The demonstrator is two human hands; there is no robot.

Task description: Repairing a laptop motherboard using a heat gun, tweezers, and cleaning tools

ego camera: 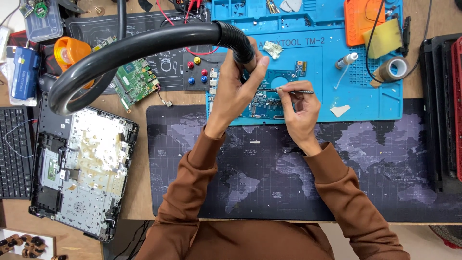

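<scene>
While both hands work over the blue circuit board (262, 103):
Left hand (238, 82): gripping the black corrugated hose (144, 45) near its end.
Right hand (301, 108): pinching a thin black tool (288, 91), tip at the board.

- You get bright, even light from above; nothing sits in deep shade.
- Your shadows are soft and short: a faint one falls under the left hand (236, 86) and the right hand (299, 113) onto the blue work mat (370, 101).
- The black hose (130, 48) carries a long pale sheen along its upper curve, the strongest glare you have.
- The bare metal of the opened laptop base (91, 159) looks pale and slightly washed out.
- Your centre is sharp enough to show parts on the blue circuit board (264, 103).
- Toward the corners, detail softens, and the dark desk mat (385, 159) bows slightly along its edges.
</scene>
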